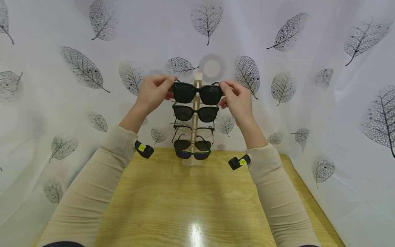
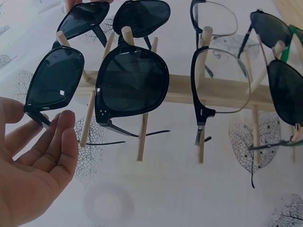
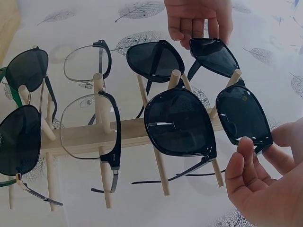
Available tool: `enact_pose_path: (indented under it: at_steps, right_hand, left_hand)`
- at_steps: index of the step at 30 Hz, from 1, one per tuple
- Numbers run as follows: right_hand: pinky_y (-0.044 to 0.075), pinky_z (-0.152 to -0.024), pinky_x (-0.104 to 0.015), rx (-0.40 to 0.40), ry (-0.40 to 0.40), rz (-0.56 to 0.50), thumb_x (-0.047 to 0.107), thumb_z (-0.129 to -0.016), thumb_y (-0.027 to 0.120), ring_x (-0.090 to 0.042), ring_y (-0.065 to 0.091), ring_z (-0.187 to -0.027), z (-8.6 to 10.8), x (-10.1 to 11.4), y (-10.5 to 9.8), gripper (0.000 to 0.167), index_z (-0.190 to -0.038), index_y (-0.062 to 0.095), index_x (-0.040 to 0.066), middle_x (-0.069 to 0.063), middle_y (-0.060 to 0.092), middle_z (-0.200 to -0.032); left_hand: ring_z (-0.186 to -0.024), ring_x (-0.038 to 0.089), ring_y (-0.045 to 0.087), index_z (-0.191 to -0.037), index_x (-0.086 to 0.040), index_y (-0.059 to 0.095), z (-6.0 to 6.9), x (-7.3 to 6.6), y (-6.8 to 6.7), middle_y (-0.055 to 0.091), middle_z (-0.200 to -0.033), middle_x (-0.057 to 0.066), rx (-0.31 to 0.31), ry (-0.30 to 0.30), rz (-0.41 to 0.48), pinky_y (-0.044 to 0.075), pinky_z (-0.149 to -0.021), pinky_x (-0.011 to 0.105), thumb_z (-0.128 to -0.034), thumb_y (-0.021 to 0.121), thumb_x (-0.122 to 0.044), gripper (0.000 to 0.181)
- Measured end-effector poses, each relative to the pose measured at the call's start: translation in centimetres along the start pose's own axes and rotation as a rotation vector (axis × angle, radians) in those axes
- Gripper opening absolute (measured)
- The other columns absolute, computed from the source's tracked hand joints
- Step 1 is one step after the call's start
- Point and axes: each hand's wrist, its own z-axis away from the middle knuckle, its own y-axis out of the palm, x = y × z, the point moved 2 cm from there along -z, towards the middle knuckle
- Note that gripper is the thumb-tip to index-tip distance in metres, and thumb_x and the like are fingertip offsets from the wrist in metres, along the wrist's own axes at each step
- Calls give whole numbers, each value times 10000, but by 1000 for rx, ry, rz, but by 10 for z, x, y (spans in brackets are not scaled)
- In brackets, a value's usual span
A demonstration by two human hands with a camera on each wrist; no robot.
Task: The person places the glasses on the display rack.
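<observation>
A pair of black sunglasses (image 1: pixel 184 93) is at the top of a wooden glasses stand (image 1: pixel 198 77), its dark lenses facing me. My left hand (image 1: pixel 156 92) pinches the frame at its left hinge between thumb and fingers. At the opposite hinge, my right hand (image 1: pixel 238 99) pinches it the same way. In the left wrist view the left hand (image 2: pixel 40 158) has its fingers curled under the temple. The right wrist view shows the right hand (image 3: pixel 267 175) at the other corner. Whether the bridge rests on the top peg is hard to tell.
Below hang a second black pair of sunglasses (image 1: pixel 207 114), clear half-rim eyeglasses (image 1: pixel 205 132), dark metal-framed sunglasses (image 1: pixel 182 144) and green-framed sunglasses (image 1: pixel 183 155). The stand's base (image 1: pixel 192 164) stands on a wooden table (image 1: pixel 185 199). Leaf-printed curtain (image 1: pixel 148 27) surrounds the table's back and sides.
</observation>
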Motion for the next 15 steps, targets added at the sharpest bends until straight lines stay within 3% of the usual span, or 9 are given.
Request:
enact_pose_path:
  at_steps: [7, 12, 15]
  right_hand:
    - [558, -549, -203, 14, 5, 8, 243, -1058, 651, -90, 637, -542, 3, -1, -2, 328, -1285, 721, 16, -3, 698, -821]
    - [564, -564, -202, -3, 11, 24, 253, -1071, 628, -82, 640, -558, 6, -7, -9, 341, -1314, 700, 24, -17, 674, -834]
    - [567, -571, -196, -2, 17, 43, 253, -1077, 620, -75, 641, -564, 9, -14, -13, 354, -1322, 688, 7, -4, 670, -833]
  left_hand:
    - [-724, 36, 720, -1353, -85, 727, 4, 5, -6, 772, -930, 83, -2, 17, -16, 600, -725, 196, -1094, 579, -334, 389]
    - [-777, -2, 729, -1335, -61, 731, 13, 13, -14, 776, -1080, 200, -61, 60, -48, 601, -768, 169, -1093, 578, -325, 390]
    - [-854, 60, 754, -1321, -59, 739, 22, 20, -19, 778, -1116, 207, -93, 69, -96, 587, -796, 161, -1084, 591, -320, 383]
